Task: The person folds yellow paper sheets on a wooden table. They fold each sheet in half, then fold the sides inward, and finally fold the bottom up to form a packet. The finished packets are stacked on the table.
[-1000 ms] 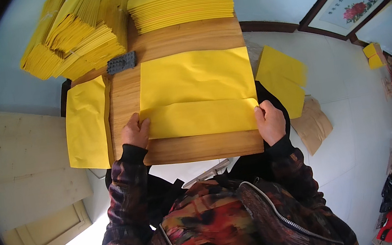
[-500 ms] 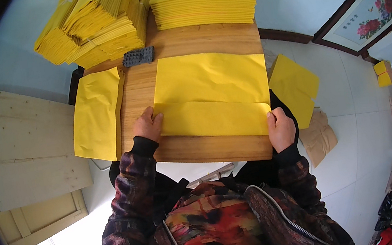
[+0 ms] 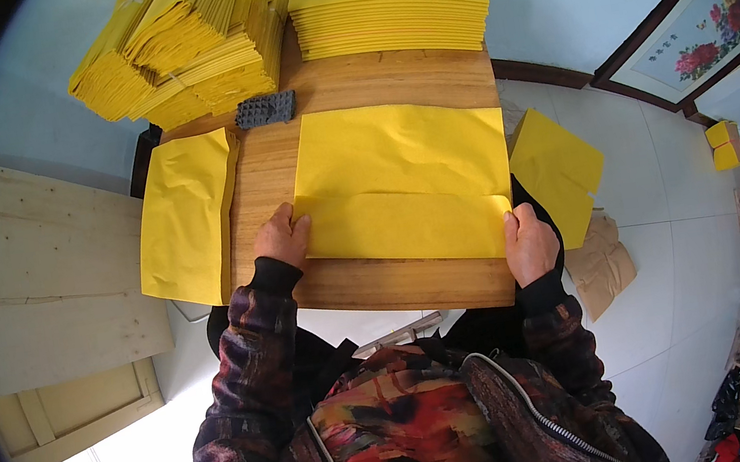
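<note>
A wide sheet of yellow paper (image 3: 401, 146) lies on the wooden table in front of me, slightly wrinkled. Its near part is turned up into a broad folded strip (image 3: 403, 231). My left hand (image 3: 282, 238) is closed on the sheet's left edge, thumb on top, beside the line where the strip ends. At the lower right corner, my right hand (image 3: 530, 241) pinches the strip with its thumb above; the other fingers are curled and mostly hidden. To the left lies a stack of yellow paper (image 3: 188, 214).
Tied bundles of yellow paper (image 3: 183, 44) and a neat folded stack (image 3: 392, 15) stand at the table's far side. A dark grey studded object (image 3: 266, 109) sits near them. Right of the table (image 3: 399, 301) are yellow paper (image 3: 560, 168) and crumpled brown paper (image 3: 602, 269).
</note>
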Demonstrator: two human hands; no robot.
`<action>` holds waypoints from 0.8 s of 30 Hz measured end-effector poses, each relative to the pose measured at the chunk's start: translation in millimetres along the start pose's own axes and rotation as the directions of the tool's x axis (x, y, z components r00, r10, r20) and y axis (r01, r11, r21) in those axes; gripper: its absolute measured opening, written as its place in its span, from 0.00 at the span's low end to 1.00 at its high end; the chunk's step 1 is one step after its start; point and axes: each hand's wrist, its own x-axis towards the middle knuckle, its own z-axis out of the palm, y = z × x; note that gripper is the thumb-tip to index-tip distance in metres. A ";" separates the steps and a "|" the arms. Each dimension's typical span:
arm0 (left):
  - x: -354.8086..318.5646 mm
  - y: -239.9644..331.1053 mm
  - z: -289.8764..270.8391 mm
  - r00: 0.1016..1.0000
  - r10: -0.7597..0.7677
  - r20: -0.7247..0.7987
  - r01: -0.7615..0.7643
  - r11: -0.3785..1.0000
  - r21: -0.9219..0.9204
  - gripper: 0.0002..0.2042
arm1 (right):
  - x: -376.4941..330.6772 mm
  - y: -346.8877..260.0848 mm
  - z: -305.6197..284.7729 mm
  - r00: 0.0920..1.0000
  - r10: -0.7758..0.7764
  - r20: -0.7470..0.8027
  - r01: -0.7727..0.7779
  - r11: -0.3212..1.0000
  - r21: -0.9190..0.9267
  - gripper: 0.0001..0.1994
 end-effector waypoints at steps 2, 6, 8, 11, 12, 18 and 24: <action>0.4 -0.5 0.7 1.000 0.000 0.000 0.000 1.000 0.009 0.14 | 0.7 -0.6 0.4 1.000 0.013 -0.008 -0.012 1.000 0.018 0.09; 0.6 -1.4 2.6 1.000 -0.007 -0.005 0.007 1.000 0.018 0.14 | 2.2 -1.2 0.6 1.000 0.011 -0.001 -0.011 1.000 -0.003 0.10; -0.3 -1.2 3.5 1.000 -0.005 -0.022 0.005 0.999 0.031 0.13 | 2.8 -1.8 0.3 1.000 0.004 0.007 -0.003 0.999 -0.041 0.10; -0.6 -1.1 3.9 0.999 0.007 -0.037 -0.005 0.999 0.040 0.13 | 4.4 -3.1 0.0 1.000 0.009 0.029 -0.007 0.999 -0.048 0.10; -0.2 -0.9 4.1 0.999 0.010 -0.033 -0.009 1.000 0.018 0.13 | 5.3 -3.3 -0.4 0.999 0.032 0.037 -0.030 0.999 -0.043 0.10; 0.7 -2.3 5.6 1.000 -0.017 -0.011 0.016 1.000 -0.010 0.13 | 9.3 -4.8 0.2 0.994 0.080 0.069 -0.076 0.995 -0.057 0.11; 2.4 -9.2 9.6 0.999 -0.038 -0.005 0.038 0.999 0.030 0.13 | 10.0 -5.0 0.9 0.993 0.101 0.065 -0.099 0.995 -0.027 0.11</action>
